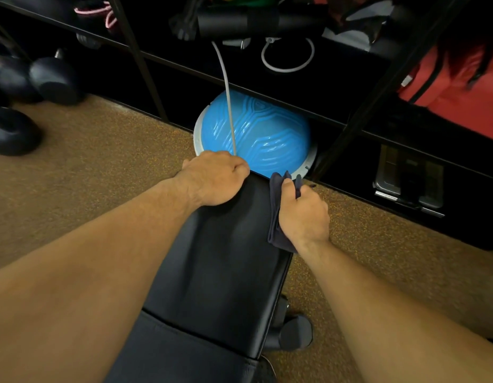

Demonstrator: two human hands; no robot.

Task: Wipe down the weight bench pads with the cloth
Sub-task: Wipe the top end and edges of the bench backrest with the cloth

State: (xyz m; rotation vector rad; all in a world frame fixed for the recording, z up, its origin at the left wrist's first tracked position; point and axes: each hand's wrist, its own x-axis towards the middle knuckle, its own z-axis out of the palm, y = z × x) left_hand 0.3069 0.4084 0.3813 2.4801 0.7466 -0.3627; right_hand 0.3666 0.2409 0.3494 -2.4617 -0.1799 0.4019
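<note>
While left hand (215, 181) curls over far end of black pad (226, 258), right hand (303, 214) grips dark cloth (274, 211) against pad's right edge. Seat pad (184, 355) nearer, seam between. Speckled tan floor (87, 175). Blue dome (256, 131) under black rack (350, 125); kettlebells (54, 78) at left.

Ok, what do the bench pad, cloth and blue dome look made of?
The bench pad looks like black vinyl or leather-like upholstery: smooth, soft sheen, a seam between sections. The cloth in the right hand is dark matte fabric, folding limply; weave too fine to tell. The blue dome is probably rubber or flexible plastic: glossy, with moulded ridges.
</note>
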